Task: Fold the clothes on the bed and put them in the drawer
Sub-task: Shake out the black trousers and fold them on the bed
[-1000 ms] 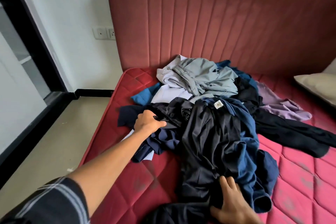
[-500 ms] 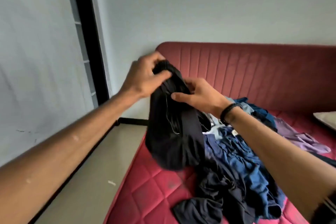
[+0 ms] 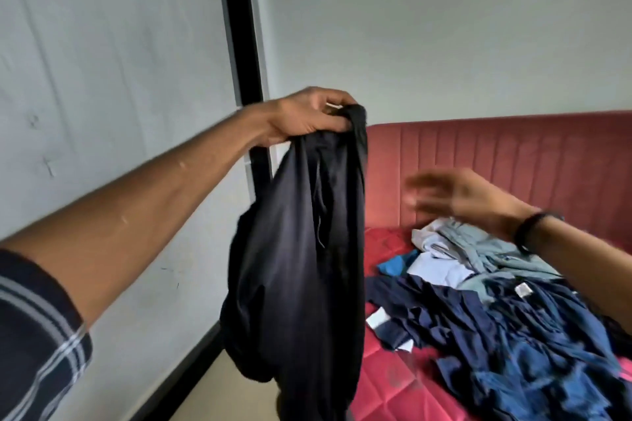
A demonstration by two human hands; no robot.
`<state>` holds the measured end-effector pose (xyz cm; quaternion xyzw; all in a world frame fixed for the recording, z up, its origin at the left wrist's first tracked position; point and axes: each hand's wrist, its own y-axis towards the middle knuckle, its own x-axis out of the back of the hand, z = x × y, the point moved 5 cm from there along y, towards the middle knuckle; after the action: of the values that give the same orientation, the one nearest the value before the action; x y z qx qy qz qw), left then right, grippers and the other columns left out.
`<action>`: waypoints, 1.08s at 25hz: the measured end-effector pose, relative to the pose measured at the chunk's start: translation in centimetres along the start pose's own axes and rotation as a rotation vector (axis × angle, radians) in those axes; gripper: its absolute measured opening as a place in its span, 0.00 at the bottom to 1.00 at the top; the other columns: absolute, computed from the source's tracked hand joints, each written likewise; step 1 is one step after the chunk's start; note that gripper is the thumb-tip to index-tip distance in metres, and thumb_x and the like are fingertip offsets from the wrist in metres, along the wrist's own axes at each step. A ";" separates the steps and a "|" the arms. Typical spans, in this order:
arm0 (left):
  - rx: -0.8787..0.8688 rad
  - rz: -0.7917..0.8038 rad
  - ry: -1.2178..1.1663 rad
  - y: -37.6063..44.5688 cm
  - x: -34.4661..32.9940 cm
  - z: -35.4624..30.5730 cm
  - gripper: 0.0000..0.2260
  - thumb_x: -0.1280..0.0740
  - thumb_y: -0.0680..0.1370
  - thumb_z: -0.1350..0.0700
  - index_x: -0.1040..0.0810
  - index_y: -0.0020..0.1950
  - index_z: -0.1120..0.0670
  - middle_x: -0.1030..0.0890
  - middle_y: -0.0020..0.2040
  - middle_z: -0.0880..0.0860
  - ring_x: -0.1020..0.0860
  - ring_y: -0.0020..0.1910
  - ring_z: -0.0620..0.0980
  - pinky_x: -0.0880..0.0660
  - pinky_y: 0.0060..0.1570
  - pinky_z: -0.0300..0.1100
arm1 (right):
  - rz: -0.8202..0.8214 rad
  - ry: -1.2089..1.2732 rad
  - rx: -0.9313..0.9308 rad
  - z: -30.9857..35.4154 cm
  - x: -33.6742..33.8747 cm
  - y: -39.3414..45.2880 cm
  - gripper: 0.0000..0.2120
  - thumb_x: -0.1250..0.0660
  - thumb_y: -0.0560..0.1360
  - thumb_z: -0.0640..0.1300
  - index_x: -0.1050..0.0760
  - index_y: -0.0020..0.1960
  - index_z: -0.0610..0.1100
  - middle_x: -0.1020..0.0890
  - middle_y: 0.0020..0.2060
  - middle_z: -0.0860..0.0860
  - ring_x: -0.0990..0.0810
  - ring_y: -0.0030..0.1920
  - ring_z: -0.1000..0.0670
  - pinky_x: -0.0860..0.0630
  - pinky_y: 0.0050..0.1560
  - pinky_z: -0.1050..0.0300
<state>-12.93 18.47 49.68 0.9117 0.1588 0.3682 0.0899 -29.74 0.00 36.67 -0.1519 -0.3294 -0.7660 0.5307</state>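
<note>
My left hand [image 3: 307,118] is raised high and grips the top edge of a black garment [image 3: 301,270], which hangs straight down beside the left edge of the bed. My right hand [image 3: 455,195] is blurred, fingers spread, apart from the garment and holding nothing, above the pile of clothes [image 3: 506,314]. That pile of navy, blue, grey and white pieces lies on the red quilted mattress [image 3: 386,386]. No drawer is in view.
The red padded headboard [image 3: 496,164] runs behind the pile. A white wall and a black door frame [image 3: 242,44] stand on the left. A strip of beige floor [image 3: 219,390] lies between that wall and the bed.
My left hand has lifted the black garment higher so that it hangs at full length. My right hand has let go of it and moved off to the right over the pile.
</note>
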 end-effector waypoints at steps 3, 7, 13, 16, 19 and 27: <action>-0.029 0.113 -0.151 1.4 -2.3 -2.1 0.12 0.37 0.81 0.68 0.19 0.52 0.53 0.17 0.48 0.52 0.18 0.46 0.48 0.21 0.51 0.41 | 0.010 0.407 0.188 8.4 -0.3 4.0 0.28 0.21 0.71 0.39 0.27 0.67 0.36 0.17 0.61 0.40 0.17 0.58 0.44 0.19 0.59 0.50; -0.051 -0.087 -0.234 1.5 1.5 -3.9 0.09 0.40 0.69 0.64 0.23 0.41 0.54 0.21 0.39 0.54 0.23 0.38 0.50 0.25 0.42 0.43 | 0.167 0.261 0.050 7.4 -1.5 2.9 0.14 0.25 0.75 0.35 0.21 0.59 0.37 0.13 0.52 0.47 0.15 0.52 0.48 0.18 0.54 0.57; -0.060 -0.150 -0.061 2.6 4.6 -4.4 0.03 0.37 0.68 0.58 0.29 0.35 0.54 0.28 0.33 0.51 0.28 0.33 0.46 0.32 0.36 0.42 | 0.308 -0.576 -0.143 -0.7 2.1 -0.4 0.20 0.19 0.66 0.57 0.24 0.51 0.54 0.17 0.40 0.63 0.17 0.42 0.61 0.23 0.41 0.68; 0.068 0.035 0.617 3.4 4.4 -1.6 0.22 0.28 0.71 0.32 0.20 0.35 0.50 0.22 0.33 0.48 0.24 0.34 0.44 0.28 0.38 0.43 | 0.106 -0.828 -0.103 -0.2 11.0 -1.5 0.19 0.22 0.64 0.67 0.24 0.45 0.58 0.17 0.36 0.61 0.19 0.36 0.61 0.23 0.35 0.62; 0.034 -0.010 0.979 4.6 4.6 0.0 0.34 0.38 0.67 0.19 0.21 0.36 0.51 0.21 0.36 0.51 0.24 0.34 0.48 0.23 0.41 0.52 | -0.066 -1.034 0.032 3.2 16.8 -3.0 0.19 0.29 0.69 0.71 0.26 0.41 0.55 0.20 0.31 0.59 0.22 0.33 0.60 0.28 0.32 0.62; -0.053 -0.105 0.865 4.8 0.4 -0.4 0.24 0.34 0.74 0.28 0.16 0.46 0.49 0.21 0.49 0.50 0.24 0.51 0.50 0.27 0.48 0.40 | -0.271 -0.831 -0.009 3.8 21.0 -5.0 0.09 0.22 0.72 0.54 0.22 0.45 0.57 0.15 0.36 0.58 0.21 0.33 0.62 0.25 0.39 0.57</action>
<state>-11.82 14.16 51.55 0.6615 0.2183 0.7152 0.0570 -42.97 -11.28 49.97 -0.4051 -0.5285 -0.7039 0.2472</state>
